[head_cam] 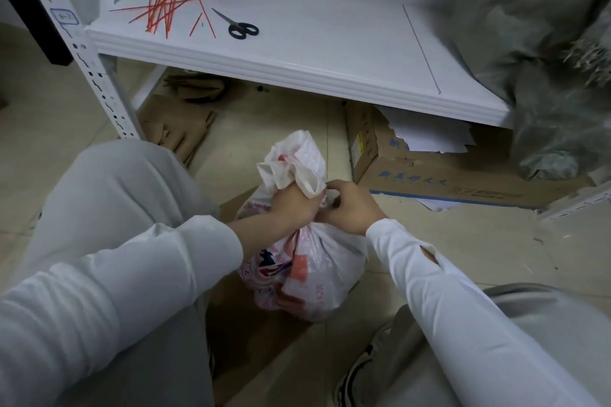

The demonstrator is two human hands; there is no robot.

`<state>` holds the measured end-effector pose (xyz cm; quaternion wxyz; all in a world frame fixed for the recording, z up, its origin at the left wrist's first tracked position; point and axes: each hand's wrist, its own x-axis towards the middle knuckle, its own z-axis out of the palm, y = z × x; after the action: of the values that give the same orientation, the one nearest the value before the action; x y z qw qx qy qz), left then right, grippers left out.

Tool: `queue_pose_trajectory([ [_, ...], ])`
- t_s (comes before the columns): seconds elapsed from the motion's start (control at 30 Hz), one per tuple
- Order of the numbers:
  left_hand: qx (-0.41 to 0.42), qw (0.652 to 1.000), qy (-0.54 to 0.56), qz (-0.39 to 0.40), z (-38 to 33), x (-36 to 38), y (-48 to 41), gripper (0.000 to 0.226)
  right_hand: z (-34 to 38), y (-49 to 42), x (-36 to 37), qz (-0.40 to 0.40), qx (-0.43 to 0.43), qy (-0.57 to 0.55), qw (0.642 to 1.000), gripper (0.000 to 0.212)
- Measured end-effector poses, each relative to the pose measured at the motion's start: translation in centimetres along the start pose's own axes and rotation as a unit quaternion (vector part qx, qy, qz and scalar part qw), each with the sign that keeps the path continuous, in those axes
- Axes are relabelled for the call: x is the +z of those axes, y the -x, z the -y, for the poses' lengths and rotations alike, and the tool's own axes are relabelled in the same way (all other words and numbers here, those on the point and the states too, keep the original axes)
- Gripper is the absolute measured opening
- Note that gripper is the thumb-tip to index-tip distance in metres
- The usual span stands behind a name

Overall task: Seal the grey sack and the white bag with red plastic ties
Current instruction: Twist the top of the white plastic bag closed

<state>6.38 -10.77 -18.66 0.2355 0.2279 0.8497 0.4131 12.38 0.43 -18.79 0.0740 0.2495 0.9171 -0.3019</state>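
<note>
**A:** Where do we find the white bag [325, 263]?

**B:** Lower centre of the frame, standing on the floor [463, 241] between the person's knees, with its neck bunched upward. We see the left hand [291, 205] gripping that neck, fingers wrapped tight around it.

**A:** And the right hand [350, 208]?

**B:** It is pressed to the neck just right of the left hand, fingers curled inward. Whether they pinch plastic or a tie we cannot tell, because the back of the hand hides the fingertips.

**A:** The red plastic ties [172, 0]?

**B:** A loose heap at upper left on the white shelf [330, 53], with black-handled scissors [236, 25] just beside them.

**A:** The grey sack [545, 59]?

**B:** At the right edge, blurred and cut off by the frame. We cannot make out its mouth. The shelf covers part of a cardboard box [429, 172] beneath it, and its print is too soft to read.
</note>
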Motion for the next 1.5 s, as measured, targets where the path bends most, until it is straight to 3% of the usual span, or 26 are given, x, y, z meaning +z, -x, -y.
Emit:
queue_pose_trajectory([
  [0.17, 0.043, 0.999, 0.005, 0.019, 0.3, -0.1, -0.6, 0.018, 1.2, 0.0, -3.6, -0.049, -0.039, -0.059, 0.996, 0.098],
  [0.27, 0.064, 0.997, -0.033, 0.039, 0.6, 0.3, -0.5, 0.028, 1.5, 0.3, -5.0, -0.015, -0.089, -0.096, 0.991, 0.112],
  [0.4, 0.082, 0.993, -0.05, 0.063, 0.4, 0.4, 0.2, 0.015, 1.8, 0.6, -4.8, 0.049, -0.126, -0.071, 0.988, 0.12],
  [0.6, 0.026, 0.989, -0.094, 0.108, -0.3, 0.3, 1.6, 0.043, 1.9, 0.2, -4.7, 0.05, -0.11, -0.04, 0.992, 0.122],
  [0.7, -0.023, 0.982, -0.123, 0.141, -0.3, 0.6, 2.2, 0.052, 1.7, 0.2, -4.8, 0.061, -0.074, -0.032, 0.995, 0.106],
  [0.8, -0.011, 0.975, -0.15, 0.163, -0.6, 0.4, 2.3, 0.039, 1.5, -0.1, -4.4, 0.067, -0.093, -0.005, 0.993, 0.037],
  [0.83, 0.014, 0.973, -0.161, 0.166, -0.6, 0.3, 2.2, 0.034, 1.3, -0.3, -4.2, 0.059, -0.099, -0.006, 0.993, 0.028],
  [1.0, 0.049, 0.959, -0.188, 0.204, -0.1, 0.4, 2.1, 0.049, 0.6, -0.6, -3.8, 0.059, -0.118, -0.055, 0.99, 0.029],
  [1.1, 0.045, 0.961, -0.183, 0.2, 0.3, 0.5, 1.6, 0.044, 0.5, -0.6, -3.5, 0.049, -0.098, -0.115, 0.987, 0.025],
  [1.23, 0.073, 0.973, -0.122, 0.184, 0.9, 0.7, 1.1, 0.042, 0.2, -1.1, -2.9, 0.026, -0.057, -0.146, 0.987, 0.059],
  [1.27, 0.072, 0.973, -0.11, 0.192, 0.9, 0.5, 1.0, 0.041, 0.2, -1.1, -2.9, 0.022, -0.057, -0.142, 0.988, 0.057],
  [1.37, 0.115, 0.951, -0.09, 0.272, 0.4, -0.4, 0.4, 0.028, 0.2, -1.0, -3.3, 0.012, -0.058, -0.094, 0.994, 0.023],
  [1.5, 0.152, 0.921, -0.119, 0.338, -0.5, -2.6, -1.6, 0.047, 0.1, -0.9, -3.5, -0.037, -0.068, -0.121, 0.99, 0.018],
])
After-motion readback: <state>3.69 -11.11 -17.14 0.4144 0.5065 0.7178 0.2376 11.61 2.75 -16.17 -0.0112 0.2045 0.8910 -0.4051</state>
